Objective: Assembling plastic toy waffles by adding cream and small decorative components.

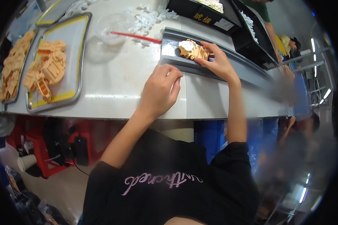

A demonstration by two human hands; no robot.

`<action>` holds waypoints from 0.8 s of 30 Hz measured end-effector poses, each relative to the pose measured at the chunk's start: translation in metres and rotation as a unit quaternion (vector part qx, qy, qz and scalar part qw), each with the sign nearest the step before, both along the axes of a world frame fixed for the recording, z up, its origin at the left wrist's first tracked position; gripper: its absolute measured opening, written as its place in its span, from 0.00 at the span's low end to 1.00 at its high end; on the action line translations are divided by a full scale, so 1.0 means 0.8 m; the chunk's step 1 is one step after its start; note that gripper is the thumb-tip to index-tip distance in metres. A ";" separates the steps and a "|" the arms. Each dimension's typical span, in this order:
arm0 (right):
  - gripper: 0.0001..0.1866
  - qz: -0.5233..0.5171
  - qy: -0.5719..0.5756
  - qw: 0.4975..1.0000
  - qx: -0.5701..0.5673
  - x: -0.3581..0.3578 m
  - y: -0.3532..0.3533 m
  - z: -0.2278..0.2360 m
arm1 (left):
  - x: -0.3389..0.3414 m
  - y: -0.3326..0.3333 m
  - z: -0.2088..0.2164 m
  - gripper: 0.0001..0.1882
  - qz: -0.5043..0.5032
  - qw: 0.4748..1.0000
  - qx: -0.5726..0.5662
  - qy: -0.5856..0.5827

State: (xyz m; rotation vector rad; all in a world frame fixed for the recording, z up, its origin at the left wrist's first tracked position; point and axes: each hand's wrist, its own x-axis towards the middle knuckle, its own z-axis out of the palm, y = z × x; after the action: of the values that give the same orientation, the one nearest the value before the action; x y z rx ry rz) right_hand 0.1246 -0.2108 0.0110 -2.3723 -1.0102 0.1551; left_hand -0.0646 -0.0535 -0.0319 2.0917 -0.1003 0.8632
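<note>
My right hand (pixel 222 64) grips an orange plastic part (pixel 202 53) by its right side, with thumb and fingers on opposite edges. A white piece (pixel 188 45) sits on the left end of that part. Both are over the dark grey channel-shaped track (pixel 171 56) that runs along the table. My left hand (pixel 160 90) is at the track's near left edge, apart from the orange part. Its fingers are curled in and pressed together; whether anything is inside them is hidden.
Left stand metal trays (pixel 80 56) with orange parts (pixel 50 69). A clear bowl (pixel 114 28) has a thin red stick (pixel 139 36) across its rim. Loose white pieces (pixel 148 18) lie behind. Black bins (pixel 210 18) with pale pieces border the track. Another person's arm (pixel 272 39) is far right.
</note>
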 end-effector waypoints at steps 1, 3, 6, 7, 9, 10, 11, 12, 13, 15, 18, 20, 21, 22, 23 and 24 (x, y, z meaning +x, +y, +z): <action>0.37 -0.006 -0.003 1.000 0.014 0.002 0.001 0.002 | -0.001 -0.001 0.002 0.08 0.004 1.000 -0.006 0.005; 0.37 -0.017 0.036 0.999 -0.005 0.008 0.002 -0.001 | 0.000 -0.004 0.002 0.08 -0.002 1.000 0.005 0.006; 0.38 -0.019 0.122 0.992 0.007 0.025 0.001 -0.005 | 0.001 -0.008 0.003 0.07 0.006 1.000 -0.004 -0.004; 0.38 -0.004 0.127 0.992 0.008 0.028 -0.001 -0.007 | 0.001 -0.010 0.005 0.07 0.000 1.000 0.011 -0.007; 0.32 0.010 0.141 0.989 0.047 0.022 0.002 0.002 | 0.000 -0.011 0.006 0.06 0.000 1.000 -0.024 0.003; 0.28 -0.025 0.257 0.960 0.105 0.026 0.002 0.001 | 0.000 -0.010 0.008 0.06 -0.003 1.000 -0.030 0.004; 0.23 -0.060 0.368 0.914 0.159 0.027 0.002 0.003 | 0.000 -0.011 0.007 0.06 -0.007 1.000 -0.020 0.003; 0.17 -0.066 0.392 0.900 0.179 0.023 0.001 0.009 | 0.001 -0.010 0.005 0.06 -0.007 1.000 -0.023 0.004; 0.17 -0.065 0.390 0.899 0.188 0.024 0.001 0.007 | 0.001 -0.008 0.003 0.06 -0.007 1.000 -0.026 0.006; 0.16 -0.047 0.434 0.870 0.228 0.029 -0.001 0.001 | 0.001 -0.006 0.002 0.06 -0.013 0.999 -0.029 0.017; 0.15 -0.096 0.433 0.861 0.249 0.037 -0.003 -0.006 | 0.003 -0.005 0.004 0.06 -0.029 0.997 -0.070 0.029; 0.15 -0.097 0.445 0.853 0.253 0.043 -0.004 -0.011 | 0.004 -0.004 0.007 0.05 -0.063 0.986 -0.139 0.060; 0.15 -0.099 0.460 0.846 0.252 0.046 -0.005 -0.013 | 0.004 -0.004 0.009 0.05 -0.063 0.987 -0.135 0.060; 0.14 -0.117 0.461 0.842 0.255 0.048 -0.007 -0.015 | 0.002 -0.006 0.011 0.06 -0.074 0.979 -0.175 0.079; 0.14 -0.115 0.459 0.843 0.257 0.050 -0.010 -0.016 | 0.002 -0.006 0.014 0.06 -0.085 0.968 -0.216 0.097; 0.14 -0.096 0.464 0.832 0.290 0.051 -0.016 -0.018 | 0.005 -0.006 0.013 0.06 -0.086 0.969 -0.213 0.095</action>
State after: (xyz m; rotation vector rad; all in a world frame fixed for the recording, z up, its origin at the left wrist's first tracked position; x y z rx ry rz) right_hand 0.1658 -0.2232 -0.0034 -1.4991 -0.2646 0.7270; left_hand -0.0609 -0.0582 -0.0212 1.7201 0.0078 0.5205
